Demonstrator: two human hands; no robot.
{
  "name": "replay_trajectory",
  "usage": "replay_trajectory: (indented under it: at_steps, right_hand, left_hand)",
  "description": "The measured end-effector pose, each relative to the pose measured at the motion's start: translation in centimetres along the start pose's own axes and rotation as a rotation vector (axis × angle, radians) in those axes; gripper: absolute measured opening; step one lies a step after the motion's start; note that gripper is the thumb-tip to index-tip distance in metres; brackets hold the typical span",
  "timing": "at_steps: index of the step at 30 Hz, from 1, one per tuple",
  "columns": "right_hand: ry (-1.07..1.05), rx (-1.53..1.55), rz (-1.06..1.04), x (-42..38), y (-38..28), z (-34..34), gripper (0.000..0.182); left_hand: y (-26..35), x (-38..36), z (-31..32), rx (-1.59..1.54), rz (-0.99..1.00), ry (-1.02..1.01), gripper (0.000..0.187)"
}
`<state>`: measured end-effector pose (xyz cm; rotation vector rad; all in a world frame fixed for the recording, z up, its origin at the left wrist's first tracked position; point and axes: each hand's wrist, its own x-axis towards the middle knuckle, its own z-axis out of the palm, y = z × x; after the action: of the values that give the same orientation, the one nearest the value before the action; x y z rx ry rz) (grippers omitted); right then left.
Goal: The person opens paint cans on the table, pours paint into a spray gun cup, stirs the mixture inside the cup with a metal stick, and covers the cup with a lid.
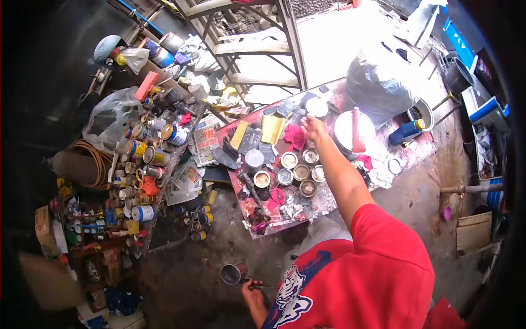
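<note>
Left grip point(252, 294) curled around a cup point(233, 273), I hold it low by my shirt point(378, 274). Farther out, tins point(301, 172) crowd the worktop point(419, 151); my right grip point(312, 128) reaches over it, loosely spread, beside a pink cloth point(296, 136), near a white tin point(316, 107). Beyond stands a ladder point(253, 48).

White letters, apparently "PLV", stand on the blue panel point(459, 45) at upper right.

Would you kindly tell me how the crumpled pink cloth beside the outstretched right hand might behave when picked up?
The pink cloth looks floppy, given its loose folds. It is probably light, being a small bundle. Its uneven shape should discourage rolling.
</note>
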<state>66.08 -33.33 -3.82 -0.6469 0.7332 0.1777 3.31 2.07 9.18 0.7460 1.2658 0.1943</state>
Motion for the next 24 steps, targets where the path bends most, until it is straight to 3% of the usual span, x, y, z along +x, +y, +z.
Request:
replay_trajectory:
  at_steps: [2,5,9,13,21,24]
  right_hand:
    - [-0.008,-0.048,-0.066,-1.3,-0.5,0.5,0.010]
    - [-0.098,-0.255,-0.189,-4.4,-1.2,1.0,0.012]
    - [-0.417,-0.416,-0.317,-16.2,-2.3,3.3,0.022]
    - [-0.733,-0.439,-0.202,-26.0,-1.5,2.8,0.031]
    - [-1.135,-0.495,-0.054,-43.6,0.7,-0.3,0.039]
    - [-1.333,-0.757,-0.257,-48.9,0.6,-2.4,0.039]
  left_hand:
    - [-1.4,-1.0,0.8,-0.046,-0.008,0.029,0.011]
    - [-3.9,-2.4,1.7,-0.097,-0.008,0.039,0.010]
    - [-8.1,-3.4,0.8,-0.126,0.012,0.002,0.010]
    - [-13.0,-5.2,-0.5,-0.210,0.014,0.085,0.010]
    - [-27.6,-6.9,-6.7,-0.356,0.126,0.167,0.041]
    - [-28.7,-10.5,-7.0,-0.270,0.188,0.198,0.052]
